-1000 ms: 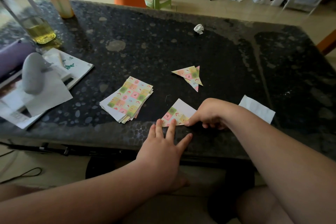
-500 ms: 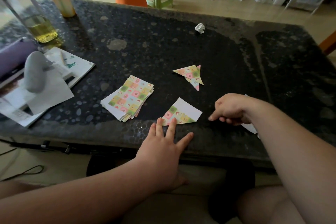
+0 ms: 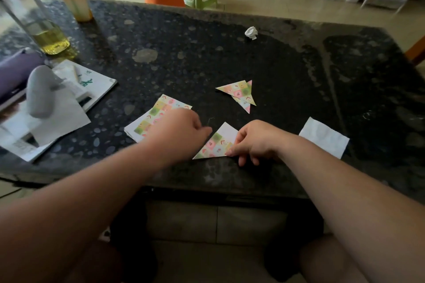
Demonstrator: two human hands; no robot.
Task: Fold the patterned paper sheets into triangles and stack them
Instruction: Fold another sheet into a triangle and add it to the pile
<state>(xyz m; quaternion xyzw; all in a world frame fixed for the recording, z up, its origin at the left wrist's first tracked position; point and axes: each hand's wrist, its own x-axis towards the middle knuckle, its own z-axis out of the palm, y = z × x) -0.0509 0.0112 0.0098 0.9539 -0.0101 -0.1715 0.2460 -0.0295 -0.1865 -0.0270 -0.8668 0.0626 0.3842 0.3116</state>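
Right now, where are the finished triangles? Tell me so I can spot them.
Start at the dark speckled table. Beyond the right hand, toward its middle, lie the finished triangles, untouched. Only they are pointed and patterned all over, unlike the half-white sheet and the square stack.

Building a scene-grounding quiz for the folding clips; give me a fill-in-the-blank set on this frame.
The right hand grips the half-folded sheet, whose unprinted side is ____.
The left hand is over the stack of flat sheets, which lies on that sheet's ____ side.
The bottle holds ____ liquid.
Missing: white; left; yellow.
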